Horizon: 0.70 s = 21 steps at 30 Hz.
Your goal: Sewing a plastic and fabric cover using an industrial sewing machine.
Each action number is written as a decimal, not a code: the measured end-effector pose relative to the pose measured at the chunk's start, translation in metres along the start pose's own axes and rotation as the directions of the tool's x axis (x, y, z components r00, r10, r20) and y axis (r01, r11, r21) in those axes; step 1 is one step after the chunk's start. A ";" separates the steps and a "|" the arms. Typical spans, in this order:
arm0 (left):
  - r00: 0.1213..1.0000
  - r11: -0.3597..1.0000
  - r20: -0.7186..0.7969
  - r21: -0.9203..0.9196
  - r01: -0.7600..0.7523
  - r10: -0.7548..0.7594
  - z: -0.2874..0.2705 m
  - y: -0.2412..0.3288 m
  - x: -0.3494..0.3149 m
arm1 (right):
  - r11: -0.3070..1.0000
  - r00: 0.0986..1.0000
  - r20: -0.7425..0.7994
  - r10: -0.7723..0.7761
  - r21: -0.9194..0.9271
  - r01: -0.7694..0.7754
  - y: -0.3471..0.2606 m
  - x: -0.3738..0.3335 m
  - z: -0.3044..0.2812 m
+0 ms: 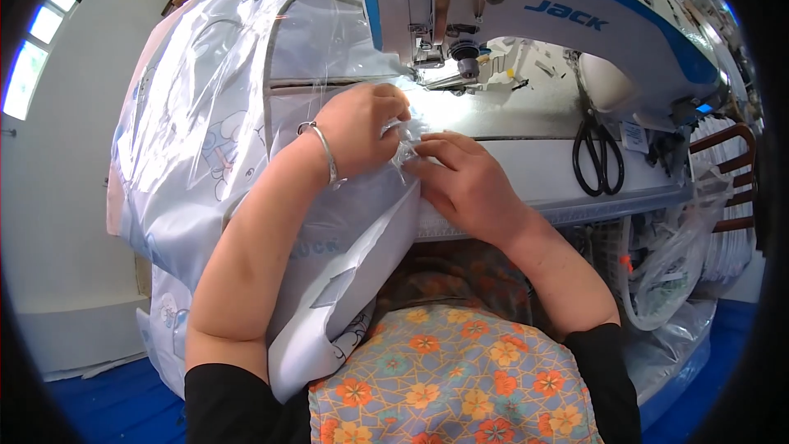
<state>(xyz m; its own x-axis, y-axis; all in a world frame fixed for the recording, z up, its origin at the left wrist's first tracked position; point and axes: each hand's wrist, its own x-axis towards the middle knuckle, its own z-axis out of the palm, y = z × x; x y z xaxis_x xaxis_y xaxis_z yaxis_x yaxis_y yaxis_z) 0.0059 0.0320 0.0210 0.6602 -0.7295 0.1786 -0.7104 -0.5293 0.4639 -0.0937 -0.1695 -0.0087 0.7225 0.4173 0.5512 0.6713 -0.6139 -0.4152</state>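
Observation:
Both my hands meet just in front of the needle area of a white and blue sewing machine (538, 16). My left hand (362, 127), with a silver bangle at the wrist, is closed on the edge of a clear plastic sheet (404, 152). From the right, my right hand (468, 181) pinches the same crumpled edge between thumb and fingers. Pale printed fabric (205, 156) with grey piping lies under and left of my left arm, partly covered by shiny plastic. Its white underside (362, 279) hangs over the table edge towards my lap.
Black-handled scissors (598, 156) lie on the table right of my right hand. Thread scraps (534, 66) sit behind the machine's needle area. A basket with plastic bags (666, 271) stands below on the right, near a wooden chair (727, 164). A floral apron (460, 370) covers my lap.

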 end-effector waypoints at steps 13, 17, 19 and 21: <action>0.981 0.942 0.097 0.309 0.129 -0.166 0.010 0.031 0.011 | 0.995 1.000 0.001 0.017 0.099 -0.017 0.012 -0.007 -0.003; 0.991 0.952 0.034 0.284 0.112 -0.127 0.016 0.025 0.007 | 0.996 1.000 -0.015 -0.024 0.083 0.025 0.011 -0.005 -0.002; 0.996 0.922 -0.008 0.377 0.083 -0.086 0.017 0.024 0.007 | 0.996 0.999 -0.014 -0.030 0.079 0.031 0.012 -0.005 0.000; 0.996 0.927 0.002 0.367 0.081 -0.087 0.015 0.021 0.011 | 0.997 0.999 -0.017 -0.035 0.072 0.036 0.013 -0.003 0.000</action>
<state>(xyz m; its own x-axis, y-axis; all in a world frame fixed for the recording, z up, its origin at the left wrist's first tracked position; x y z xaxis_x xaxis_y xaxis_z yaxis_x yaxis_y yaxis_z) -0.0059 0.0065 0.0197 0.7194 -0.6812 0.1358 -0.6945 -0.7083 0.1260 -0.0870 -0.1788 -0.0153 0.6958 0.4273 0.5772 0.7071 -0.5484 -0.4464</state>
